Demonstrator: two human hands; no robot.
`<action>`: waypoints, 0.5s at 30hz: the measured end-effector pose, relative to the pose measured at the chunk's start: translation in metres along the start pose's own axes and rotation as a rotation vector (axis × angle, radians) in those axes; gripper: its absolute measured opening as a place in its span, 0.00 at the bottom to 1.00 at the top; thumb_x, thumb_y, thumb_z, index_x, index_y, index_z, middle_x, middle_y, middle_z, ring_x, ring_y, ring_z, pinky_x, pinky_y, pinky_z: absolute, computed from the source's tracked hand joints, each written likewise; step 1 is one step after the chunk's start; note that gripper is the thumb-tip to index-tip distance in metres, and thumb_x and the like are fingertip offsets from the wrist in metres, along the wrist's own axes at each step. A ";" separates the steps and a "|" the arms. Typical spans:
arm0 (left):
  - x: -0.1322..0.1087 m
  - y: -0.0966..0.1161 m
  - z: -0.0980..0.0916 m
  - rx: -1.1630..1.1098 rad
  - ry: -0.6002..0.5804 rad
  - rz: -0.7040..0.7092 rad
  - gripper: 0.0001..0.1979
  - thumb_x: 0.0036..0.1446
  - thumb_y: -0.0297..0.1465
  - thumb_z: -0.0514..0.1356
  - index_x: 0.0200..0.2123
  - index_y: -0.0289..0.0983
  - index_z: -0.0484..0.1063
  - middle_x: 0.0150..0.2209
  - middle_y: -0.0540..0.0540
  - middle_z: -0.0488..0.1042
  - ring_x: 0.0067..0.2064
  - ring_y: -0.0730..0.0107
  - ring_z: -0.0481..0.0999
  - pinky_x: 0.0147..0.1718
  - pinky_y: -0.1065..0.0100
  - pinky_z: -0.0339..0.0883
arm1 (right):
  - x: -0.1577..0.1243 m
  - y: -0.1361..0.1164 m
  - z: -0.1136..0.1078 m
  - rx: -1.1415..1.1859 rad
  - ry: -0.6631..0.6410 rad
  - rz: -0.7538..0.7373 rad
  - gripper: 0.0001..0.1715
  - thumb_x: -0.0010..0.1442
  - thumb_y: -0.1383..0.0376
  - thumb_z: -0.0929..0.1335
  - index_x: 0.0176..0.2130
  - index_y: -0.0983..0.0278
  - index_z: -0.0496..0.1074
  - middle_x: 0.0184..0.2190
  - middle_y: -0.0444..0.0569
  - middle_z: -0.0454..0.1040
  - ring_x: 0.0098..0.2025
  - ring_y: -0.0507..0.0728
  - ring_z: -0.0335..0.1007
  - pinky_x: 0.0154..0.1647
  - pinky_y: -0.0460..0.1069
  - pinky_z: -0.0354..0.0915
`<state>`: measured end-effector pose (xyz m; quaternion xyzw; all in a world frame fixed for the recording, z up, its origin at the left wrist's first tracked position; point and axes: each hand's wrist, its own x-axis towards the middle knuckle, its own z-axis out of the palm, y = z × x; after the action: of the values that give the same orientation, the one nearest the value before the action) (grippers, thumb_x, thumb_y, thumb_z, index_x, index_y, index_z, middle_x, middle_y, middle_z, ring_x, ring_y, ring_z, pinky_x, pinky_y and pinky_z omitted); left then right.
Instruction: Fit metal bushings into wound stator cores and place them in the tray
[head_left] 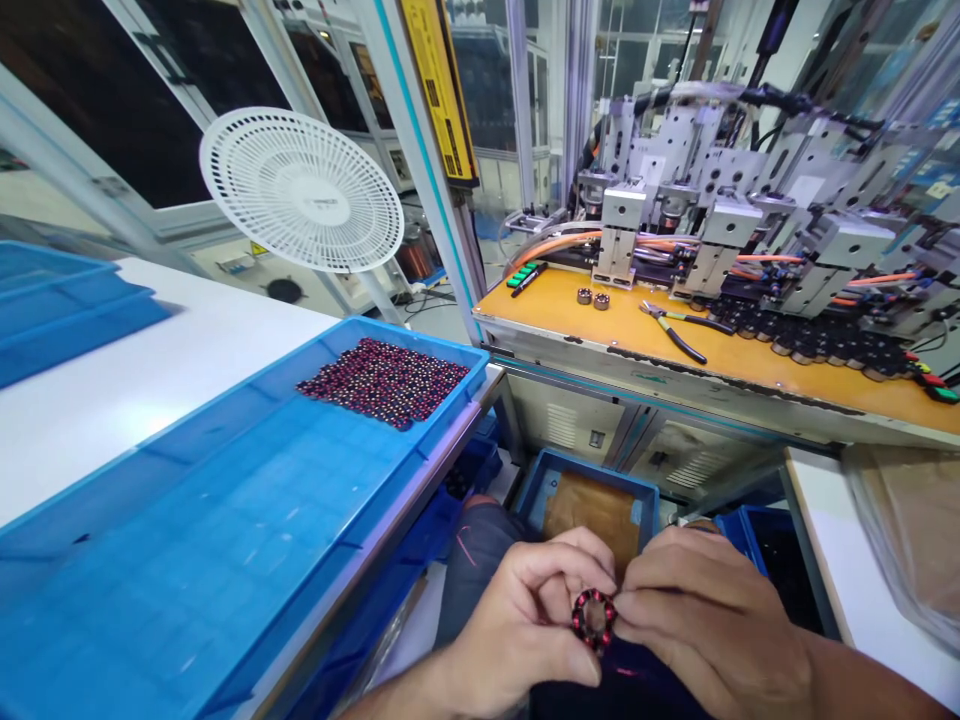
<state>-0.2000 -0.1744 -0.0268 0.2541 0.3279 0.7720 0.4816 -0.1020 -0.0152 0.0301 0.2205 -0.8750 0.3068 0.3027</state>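
Observation:
A small ring-shaped motor stator (580,624), black with red wire windings, is held over my lap. My left hand (529,620) pinches its left side, thumb below and fingers above. At its right edge, the thumb and fingertips of my right hand (697,610) are pressed together against the ring. Whether those right fingertips also hold a wire end or other tiny part is hidden. Many similar stators (386,382) lie packed at the far end of the long blue tray (247,510) on my left.
A machine (712,200) with metal fixtures stands on the orange bench (547,315), with pliers (679,325), two loose rings (592,298) and a row of dark parts (810,335). A white fan (300,190) stands behind the tray. A blue bin (649,500) sits below the bench.

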 end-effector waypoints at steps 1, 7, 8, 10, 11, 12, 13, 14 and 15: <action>0.000 0.000 0.000 0.055 -0.002 0.053 0.18 0.39 0.31 0.76 0.38 0.44 0.82 0.37 0.49 0.69 0.32 0.80 0.68 0.31 0.76 0.63 | -0.001 -0.002 0.001 0.016 0.007 0.038 0.04 0.63 0.73 0.66 0.38 0.68 0.71 0.29 0.47 0.75 0.30 0.49 0.69 0.31 0.44 0.66; -0.003 -0.001 -0.003 0.231 0.036 0.149 0.27 0.41 0.31 0.75 0.48 0.46 0.77 0.40 0.47 0.72 0.38 0.74 0.70 0.37 0.73 0.65 | -0.011 -0.007 0.014 0.017 0.125 0.178 0.06 0.65 0.72 0.63 0.35 0.66 0.68 0.27 0.45 0.71 0.28 0.48 0.69 0.30 0.43 0.66; -0.004 0.001 -0.004 0.232 0.044 0.085 0.27 0.41 0.34 0.75 0.48 0.43 0.76 0.38 0.48 0.73 0.37 0.75 0.70 0.37 0.74 0.65 | -0.012 -0.007 0.016 -0.005 0.144 0.171 0.07 0.66 0.71 0.63 0.35 0.66 0.68 0.26 0.45 0.71 0.28 0.47 0.68 0.30 0.43 0.65; -0.006 0.004 -0.006 0.259 0.038 -0.052 0.22 0.44 0.37 0.74 0.42 0.36 0.76 0.31 0.49 0.72 0.32 0.78 0.69 0.33 0.76 0.63 | -0.014 -0.008 0.018 -0.041 0.168 0.170 0.08 0.66 0.71 0.63 0.35 0.66 0.68 0.26 0.44 0.71 0.27 0.47 0.68 0.30 0.43 0.65; -0.007 0.006 -0.005 0.276 0.038 -0.102 0.19 0.47 0.37 0.72 0.39 0.34 0.75 0.29 0.50 0.72 0.30 0.79 0.68 0.31 0.77 0.62 | -0.015 -0.008 0.019 -0.053 0.173 0.173 0.08 0.66 0.71 0.63 0.34 0.66 0.69 0.25 0.44 0.71 0.27 0.47 0.68 0.30 0.43 0.65; -0.007 0.008 -0.005 0.283 0.037 -0.127 0.17 0.49 0.37 0.71 0.38 0.34 0.74 0.28 0.50 0.71 0.28 0.80 0.68 0.29 0.77 0.62 | -0.016 -0.009 0.019 -0.064 0.177 0.181 0.07 0.66 0.71 0.63 0.34 0.66 0.69 0.26 0.44 0.72 0.28 0.47 0.68 0.31 0.43 0.65; -0.008 0.009 -0.004 0.283 0.039 -0.130 0.15 0.52 0.36 0.69 0.38 0.34 0.72 0.27 0.51 0.71 0.27 0.80 0.69 0.28 0.77 0.63 | -0.018 -0.010 0.020 -0.077 0.179 0.194 0.07 0.65 0.71 0.64 0.34 0.65 0.69 0.26 0.43 0.72 0.28 0.47 0.69 0.32 0.43 0.65; -0.009 0.010 -0.003 0.277 0.042 -0.121 0.14 0.54 0.36 0.68 0.39 0.34 0.71 0.27 0.51 0.72 0.27 0.79 0.70 0.28 0.76 0.64 | -0.019 -0.011 0.021 -0.095 0.181 0.211 0.06 0.64 0.72 0.65 0.34 0.65 0.69 0.26 0.43 0.72 0.29 0.47 0.69 0.32 0.43 0.65; -0.009 0.010 -0.002 0.268 0.044 -0.101 0.13 0.55 0.34 0.67 0.41 0.34 0.71 0.27 0.51 0.72 0.27 0.78 0.72 0.29 0.76 0.66 | -0.021 -0.011 0.022 -0.117 0.183 0.230 0.06 0.63 0.73 0.65 0.34 0.64 0.69 0.27 0.43 0.72 0.29 0.47 0.69 0.33 0.43 0.65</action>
<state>-0.2033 -0.1867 -0.0215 0.2822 0.4509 0.7016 0.4741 -0.0891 -0.0338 0.0069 0.0721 -0.8796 0.3068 0.3565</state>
